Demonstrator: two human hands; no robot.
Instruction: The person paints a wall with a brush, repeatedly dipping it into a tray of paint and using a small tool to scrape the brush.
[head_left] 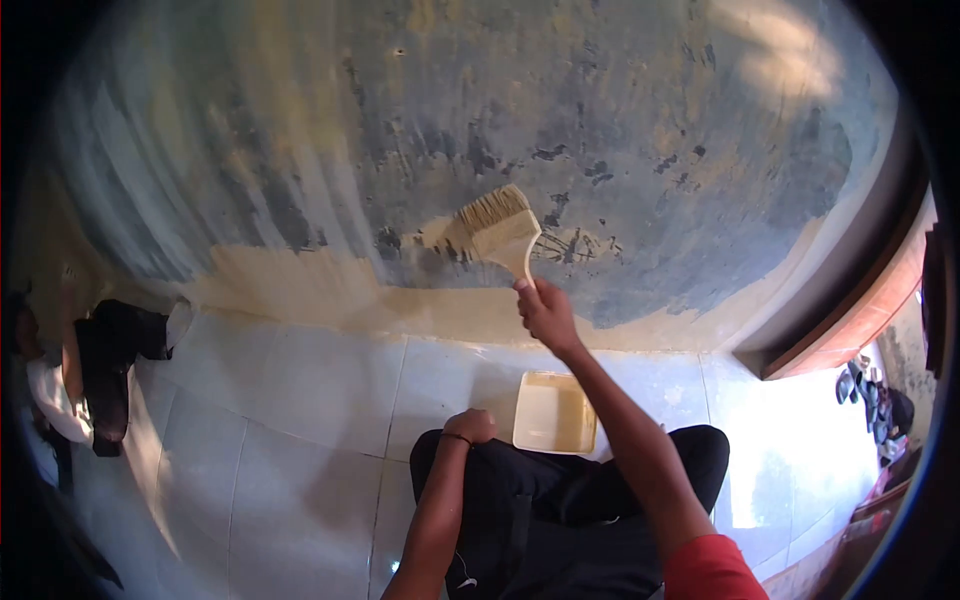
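Paintbrush [497, 228] is gripped by right hand [546, 315], bristles on wall [650, 120] above paint tray [554, 412]. Left hand [470, 425], fisted, rests beside tray. Drips may fall on floor tiles [300, 400].

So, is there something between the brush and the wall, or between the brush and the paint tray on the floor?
Nothing visible does. The right hand holds the brush by its handle with the bristles against the wall. The paint tray lies open on the floor tiles below that hand, beside the knee where the left hand rests.
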